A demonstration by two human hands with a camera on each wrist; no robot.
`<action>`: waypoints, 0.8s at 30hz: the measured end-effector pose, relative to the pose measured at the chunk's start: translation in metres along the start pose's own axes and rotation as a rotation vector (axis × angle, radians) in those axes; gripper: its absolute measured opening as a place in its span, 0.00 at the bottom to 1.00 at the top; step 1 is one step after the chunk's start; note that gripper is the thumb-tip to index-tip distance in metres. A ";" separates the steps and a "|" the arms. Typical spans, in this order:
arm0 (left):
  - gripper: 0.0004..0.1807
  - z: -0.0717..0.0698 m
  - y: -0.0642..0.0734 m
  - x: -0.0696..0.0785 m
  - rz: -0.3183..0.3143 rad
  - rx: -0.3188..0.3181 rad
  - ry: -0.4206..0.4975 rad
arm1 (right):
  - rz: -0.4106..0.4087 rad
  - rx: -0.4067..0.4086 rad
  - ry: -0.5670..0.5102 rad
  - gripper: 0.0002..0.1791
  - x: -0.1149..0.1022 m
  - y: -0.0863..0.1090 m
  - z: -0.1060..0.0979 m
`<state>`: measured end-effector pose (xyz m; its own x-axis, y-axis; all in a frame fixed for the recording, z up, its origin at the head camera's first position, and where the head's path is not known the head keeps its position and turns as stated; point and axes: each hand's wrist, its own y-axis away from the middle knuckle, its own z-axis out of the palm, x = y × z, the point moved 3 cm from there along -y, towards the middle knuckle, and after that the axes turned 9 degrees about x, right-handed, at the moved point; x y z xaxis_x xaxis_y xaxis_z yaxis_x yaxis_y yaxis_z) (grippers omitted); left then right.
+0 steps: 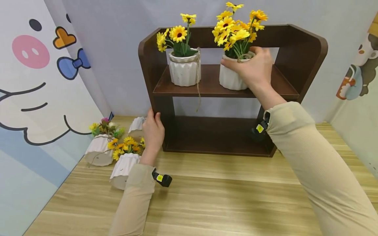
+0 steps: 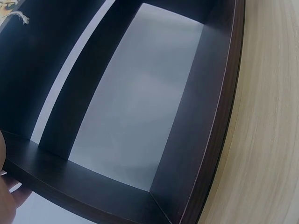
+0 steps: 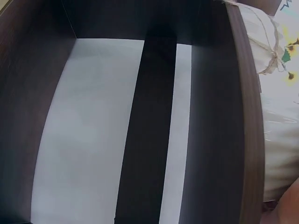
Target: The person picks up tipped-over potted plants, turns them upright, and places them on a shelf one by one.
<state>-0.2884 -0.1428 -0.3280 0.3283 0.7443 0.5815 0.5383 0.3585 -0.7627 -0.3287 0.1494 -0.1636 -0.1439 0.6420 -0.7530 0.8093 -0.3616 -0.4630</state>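
Observation:
My right hand (image 1: 255, 67) grips a white ribbed pot (image 1: 231, 78) of yellow daisy-like flowers by its rim, at the right half of the dark brown shelf's (image 1: 308, 42) upper board. In the right wrist view only a bit of this hand (image 3: 287, 205) shows, beside the pot (image 3: 280, 140). My left hand (image 1: 154, 132) holds the shelf's left side panel (image 1: 163, 124) low down. Thumb and fingers sit on either side of that panel in the left wrist view, at the lower left. A second white pot (image 1: 184, 73) of yellow flowers, tied with twine, stands upright on the upper board's left.
Left of the shelf, a pot with mixed flowers (image 1: 100, 150), a pot with yellow flowers (image 1: 125, 168) and another white pot (image 1: 137, 126) lie tipped on the wooden table (image 1: 212, 196). A grey wall (image 1: 118, 49) stands behind; cartoon panels flank both sides.

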 end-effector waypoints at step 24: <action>0.15 0.000 0.002 0.000 -0.004 0.024 -0.002 | -0.041 -0.001 -0.012 0.55 -0.016 -0.001 0.024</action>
<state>-0.2876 -0.1416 -0.3294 0.3248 0.7442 0.5837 0.5204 0.3747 -0.7673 -0.3408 0.1231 -0.1628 -0.1833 0.6483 -0.7390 0.8030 -0.3349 -0.4929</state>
